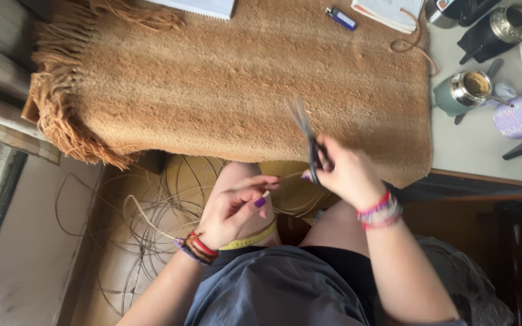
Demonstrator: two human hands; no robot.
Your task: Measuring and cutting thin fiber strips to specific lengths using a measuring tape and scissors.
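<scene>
Head view shows our right hand (348, 172) gripping blurred scissors (307, 136) while our left hand (234, 208) pinches thin cord (146, 220); slack could slip, spoiling the snip.

Dark-handled scissors (307, 136), blades blurred and pointing up, over the tan rug's (225, 84) near edge; thin pale cord (152, 223) trailing below it.
</scene>
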